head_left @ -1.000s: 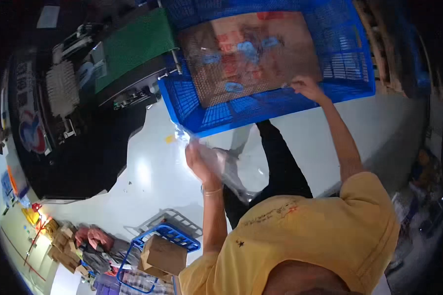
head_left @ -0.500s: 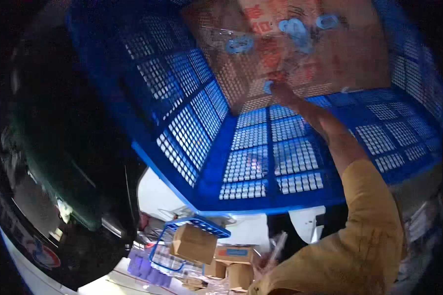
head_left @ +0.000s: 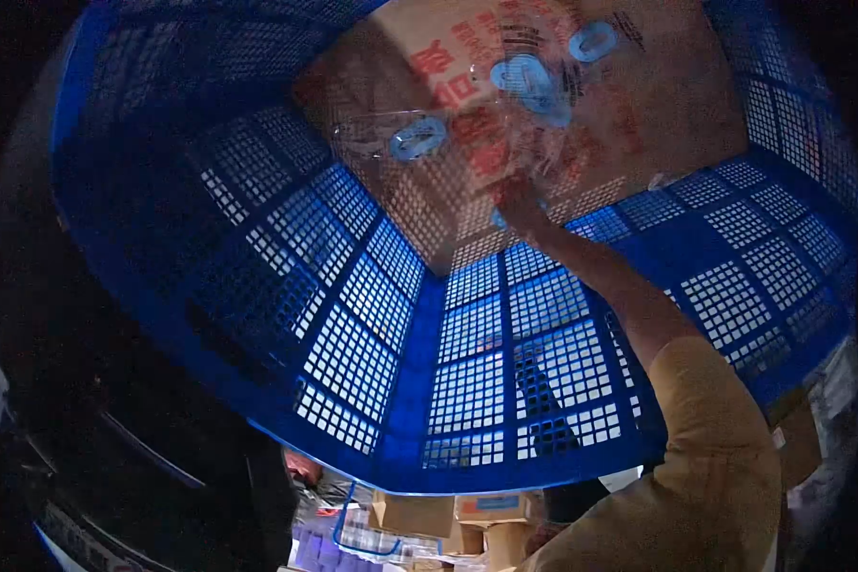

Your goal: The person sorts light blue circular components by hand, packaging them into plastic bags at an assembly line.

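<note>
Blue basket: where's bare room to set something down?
The cardboard looks bare between the rightmost light-blue oval and the basket's right wall, though clear film could be missed. Crowded: the middle, around the light-blue cluster and right hand.

The basket (head_left: pixel 396 472) occupies the centre of the frame. The cardboard sheet (head_left: pixel 682 114) lies inside it, toward the upper centre. Packets (head_left: pixel 534 88) lie on the sheet at its left, its middle and its upper right. Boxes (head_left: pixel 415 515) stand outside the basket, beyond the rim, at the bottom centre of the frame.
</note>
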Available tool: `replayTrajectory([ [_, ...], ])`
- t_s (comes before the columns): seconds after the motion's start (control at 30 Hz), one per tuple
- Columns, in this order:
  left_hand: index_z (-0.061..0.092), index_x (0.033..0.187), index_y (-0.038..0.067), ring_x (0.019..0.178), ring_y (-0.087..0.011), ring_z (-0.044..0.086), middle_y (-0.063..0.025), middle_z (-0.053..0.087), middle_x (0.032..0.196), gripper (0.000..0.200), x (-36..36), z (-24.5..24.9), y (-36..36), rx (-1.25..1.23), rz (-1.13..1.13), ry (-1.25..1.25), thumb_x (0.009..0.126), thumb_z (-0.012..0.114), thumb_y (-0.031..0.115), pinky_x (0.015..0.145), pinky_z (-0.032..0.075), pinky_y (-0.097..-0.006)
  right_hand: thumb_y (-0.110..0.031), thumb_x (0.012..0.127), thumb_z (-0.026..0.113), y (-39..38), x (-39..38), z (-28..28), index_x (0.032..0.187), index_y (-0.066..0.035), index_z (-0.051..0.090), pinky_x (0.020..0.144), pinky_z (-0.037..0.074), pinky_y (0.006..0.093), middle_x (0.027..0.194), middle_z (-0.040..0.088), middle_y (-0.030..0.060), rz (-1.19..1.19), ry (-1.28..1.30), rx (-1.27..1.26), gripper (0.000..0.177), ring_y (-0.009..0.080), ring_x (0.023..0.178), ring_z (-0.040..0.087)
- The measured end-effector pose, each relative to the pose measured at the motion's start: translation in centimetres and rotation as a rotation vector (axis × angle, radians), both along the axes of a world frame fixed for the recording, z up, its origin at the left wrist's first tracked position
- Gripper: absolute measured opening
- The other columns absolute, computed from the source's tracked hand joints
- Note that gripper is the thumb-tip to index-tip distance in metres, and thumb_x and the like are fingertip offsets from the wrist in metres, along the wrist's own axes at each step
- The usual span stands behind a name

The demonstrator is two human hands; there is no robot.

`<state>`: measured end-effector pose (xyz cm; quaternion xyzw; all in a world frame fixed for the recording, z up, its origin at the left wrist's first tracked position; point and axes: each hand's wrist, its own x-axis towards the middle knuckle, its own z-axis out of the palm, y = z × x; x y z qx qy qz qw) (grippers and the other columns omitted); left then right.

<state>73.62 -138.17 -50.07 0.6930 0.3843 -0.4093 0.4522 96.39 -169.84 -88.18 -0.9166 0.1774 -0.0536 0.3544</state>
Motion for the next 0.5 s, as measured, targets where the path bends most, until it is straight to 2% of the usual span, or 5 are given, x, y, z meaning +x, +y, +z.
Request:
replayTrajectory([
  [0.13,0.058,0.102,0.001,0.076,-0.0164,0.055,-0.0087,0.059,0.089,0.028,0.9,0.2,-0.9,-0.047,-0.020,0.030,0.078,0.064,0.014,0.066,0.045,-0.0248,-0.017,0.080,0.063,-1.7,2.5,1.6,0.106,-0.007,0.057,0.072,0.044,0.0328,0.097,0.060,0.0057,-0.040,-0.006,0.136,0.028,0.0181,0.084,0.058],
  [0.27,0.058,0.102,0.001,0.077,-0.0166,0.055,-0.0091,0.059,0.090,0.029,1.7,-0.3,-2.7,-0.110,-0.017,0.037,0.077,0.064,0.013,0.066,0.045,-0.0252,-0.020,0.080,0.066,-8.2,2.4,2.5,0.105,-0.007,0.059,0.070,0.045,0.0320,0.095,0.061,0.0045,-0.059,-0.035,0.255,0.029,0.0168,0.083,0.059],
  [0.43,0.058,0.102,0.001,0.077,-0.0168,0.055,-0.0095,0.060,0.091,0.029,1.8,-0.5,-4.9,-0.174,0.004,0.050,0.076,0.065,0.012,0.066,0.045,-0.0257,-0.024,0.080,0.068,-24.0,4.6,-2.5,0.104,-0.007,0.061,0.067,0.046,0.0310,0.093,0.063,0.0031,-0.069,-0.065,0.419,0.030,0.0153,0.082,0.060],
  [0.47,0.058,0.102,0.001,0.077,-0.0169,0.055,-0.0096,0.060,0.092,0.029,1.9,-0.6,-5.4,-0.185,0.007,0.051,0.076,0.066,0.012,0.066,0.045,-0.0258,-0.025,0.080,0.069,-24.6,4.4,-3.0,0.104,-0.007,0.062,0.067,0.046,0.0309,0.092,0.063,0.0028,-0.072,-0.073,0.454,0.031,0.0150,0.082,0.061],
  [0.5,0.058,0.102,0.001,0.077,-0.0169,0.055,-0.0097,0.060,0.092,0.029,2.0,-0.7,-5.8,-0.195,0.009,0.051,0.076,0.066,0.012,0.066,0.045,-0.0259,-0.023,0.078,0.070,-26.7,5.2,-4.4,0.101,-0.005,0.061,0.064,0.046,0.0305,0.088,0.061,0.0036,-0.112,-0.112,0.354,0.030,0.0160,0.075,0.059],
])
